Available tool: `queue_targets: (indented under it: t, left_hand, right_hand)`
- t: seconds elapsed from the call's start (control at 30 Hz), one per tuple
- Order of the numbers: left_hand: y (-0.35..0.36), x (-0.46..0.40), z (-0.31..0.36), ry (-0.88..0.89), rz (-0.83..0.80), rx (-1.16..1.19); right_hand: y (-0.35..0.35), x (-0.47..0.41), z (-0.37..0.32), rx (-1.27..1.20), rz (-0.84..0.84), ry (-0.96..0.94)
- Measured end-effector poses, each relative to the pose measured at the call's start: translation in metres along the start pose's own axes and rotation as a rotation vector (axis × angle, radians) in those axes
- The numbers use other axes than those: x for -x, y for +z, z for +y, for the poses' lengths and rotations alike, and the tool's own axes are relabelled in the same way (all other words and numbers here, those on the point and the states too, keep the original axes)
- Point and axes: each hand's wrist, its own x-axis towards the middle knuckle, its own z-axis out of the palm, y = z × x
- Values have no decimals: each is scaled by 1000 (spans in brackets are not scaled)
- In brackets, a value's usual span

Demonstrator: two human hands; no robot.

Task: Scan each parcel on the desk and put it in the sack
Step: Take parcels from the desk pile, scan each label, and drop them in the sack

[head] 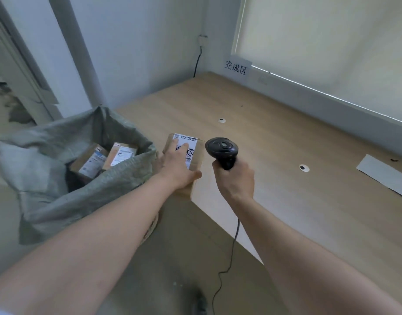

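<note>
Two bare forearms reach forward from the bottom edge. At the end of the right one, the right hand (235,178) has its fingers (218,167) clamped round the grip of a black handheld scanner (222,149), whose rounded, glossy head rises just above the knuckles; a thin dark cable (227,264) trails down from the handle toward the floor. Just left of those fingers, the left hand (176,163) lies on top of a small brown cardboard parcel (193,155), fingers stretched over its white printed label (188,148) and the thumb hooked round the near edge. That parcel sits at the corner of the pale wood-grain table (286,155), just beside the sack. Left of the left hand, the grey-green woven sack (47,178) slumps open, coarse and creased, with two more labelled cardboard boxes (104,160) inside. Well beyond the fingers, a white paper sign (236,68) with black characters hangs on the wall.
</note>
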Motion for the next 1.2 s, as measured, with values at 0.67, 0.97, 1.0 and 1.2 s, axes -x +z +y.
queue_targets:
  t: [0.67, 0.97, 1.0, 1.2]
  left_hand:
    - [-76, -118, -203, -363, 75, 5]
    - [-80, -177, -290, -361, -6, -11]
    - [-79, -185, -303, -345, -21, -20]
    - [-75, -234, -374, -204, -147, -20]
  right_hand:
    - [219, -107, -139, -81, -315, -168]
    - [310, -130, -179, -29, -349, -150]
    - [320, -130, -184, -26, -344, -141]
    - [373, -125, -209, -18, -238, -32]
